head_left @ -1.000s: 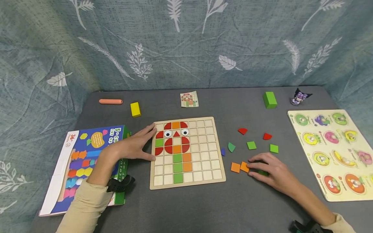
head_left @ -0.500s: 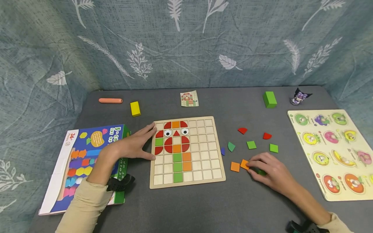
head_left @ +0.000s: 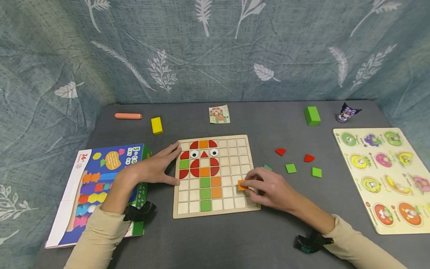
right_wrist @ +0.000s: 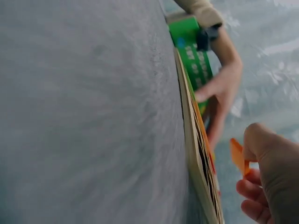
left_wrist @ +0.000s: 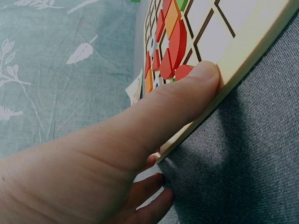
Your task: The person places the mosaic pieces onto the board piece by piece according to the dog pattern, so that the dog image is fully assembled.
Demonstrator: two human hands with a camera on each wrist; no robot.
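Pinching an orange tile (head_left: 241, 185), our right hand (head_left: 271, 189) hovered over the right of the grid board (head_left: 233, 151); our left hand (head_left: 152, 169), spread, touched its left edge.

Right hand (head_left: 273, 188) partly hides orange tile (head_left: 242, 185); fruit board (head_left: 381, 173) cropped at right.

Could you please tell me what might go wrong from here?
First, the right hand pinches at least one orange tile above the wooden board, so it might slip and land in the wrong square. Second, reaching further left could nudge the two orange tiles already set beside the green column. Third, the left hand touches the board's left edge; if it shifts, the board may slide.
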